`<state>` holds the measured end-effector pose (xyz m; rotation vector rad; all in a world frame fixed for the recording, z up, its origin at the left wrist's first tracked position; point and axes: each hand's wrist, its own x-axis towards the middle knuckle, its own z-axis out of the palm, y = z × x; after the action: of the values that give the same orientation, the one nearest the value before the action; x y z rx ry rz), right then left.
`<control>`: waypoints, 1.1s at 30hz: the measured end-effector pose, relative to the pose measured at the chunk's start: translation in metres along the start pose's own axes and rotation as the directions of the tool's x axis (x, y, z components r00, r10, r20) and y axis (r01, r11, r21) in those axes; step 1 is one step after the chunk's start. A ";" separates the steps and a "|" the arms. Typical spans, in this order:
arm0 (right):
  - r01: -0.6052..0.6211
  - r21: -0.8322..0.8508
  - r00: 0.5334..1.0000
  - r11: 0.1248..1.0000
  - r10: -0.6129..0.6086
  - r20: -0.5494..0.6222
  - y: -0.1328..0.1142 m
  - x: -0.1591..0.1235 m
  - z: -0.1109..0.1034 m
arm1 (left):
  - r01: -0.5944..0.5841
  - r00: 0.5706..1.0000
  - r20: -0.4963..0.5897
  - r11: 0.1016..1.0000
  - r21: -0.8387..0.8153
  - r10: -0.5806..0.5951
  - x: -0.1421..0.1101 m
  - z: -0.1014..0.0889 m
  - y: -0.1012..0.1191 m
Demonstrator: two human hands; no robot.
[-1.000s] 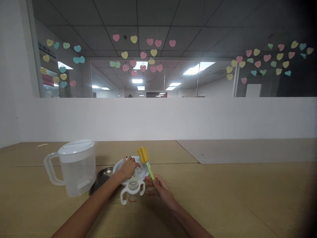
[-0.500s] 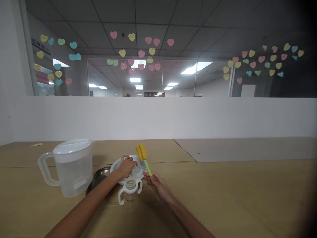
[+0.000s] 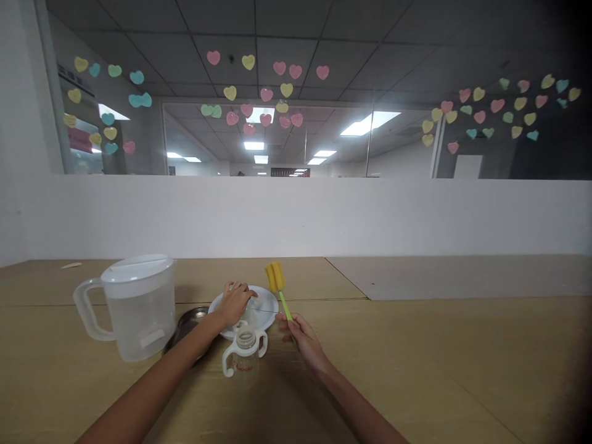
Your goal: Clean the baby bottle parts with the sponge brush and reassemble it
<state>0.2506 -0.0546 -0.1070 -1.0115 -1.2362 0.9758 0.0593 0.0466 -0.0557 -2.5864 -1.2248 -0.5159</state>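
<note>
Reading the head cam from here. A tan laminate table [image 3: 416, 370] carries everything. A translucent plastic pitcher with a white lid [image 3: 139, 317] stands at left, lid on. A dark round steel tray [image 3: 182, 327] sits just beside it, partly under my left forearm [image 3: 176, 364]. A white round plate [image 3: 266, 302] lies centre. The left hand [image 3: 235, 303] rests on it, fingers curled over a clear piece [image 3: 254, 314]; can't tell if they're pinching it. A clear bottle with white twin handles [image 3: 244, 354] stands upright just in front of the plate, neck bare. The right hand [image 3: 305, 342] pinches a green-handled yellow sponge brush [image 3: 280, 290] low on the handle, sponge up, clear of the bottle. Can't tell whether anything is washed yet: no suds or wet visible. Nothing sits between brush and bottle.
</note>
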 end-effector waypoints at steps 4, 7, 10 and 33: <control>0.076 -0.146 0.996 0.986 -0.082 -0.032 0.005 -0.003 0.003 | 0.117 0.971 -0.189 0.979 -0.168 -0.149 -0.015 -0.008 -0.003; 0.199 -0.404 0.977 0.893 -0.215 0.005 -0.003 -0.010 0.005 | 0.174 0.905 -0.318 0.928 -0.329 -0.282 -0.032 -0.008 -0.004; 0.296 -0.546 0.951 0.784 -0.292 0.096 -0.012 -0.018 0.007 | 0.170 0.851 -0.380 0.875 -0.453 -0.362 -0.048 -0.005 -0.002; 0.174 -0.874 0.971 0.454 -0.228 0.074 -0.009 -0.023 -0.003 | 0.129 0.760 -0.439 0.773 -0.621 -0.479 -0.081 0.025 0.002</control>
<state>0.2520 -0.0792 -0.1046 -1.6111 -1.8210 0.0136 0.0189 -0.0027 -0.1114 -2.2738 -1.4256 -1.8418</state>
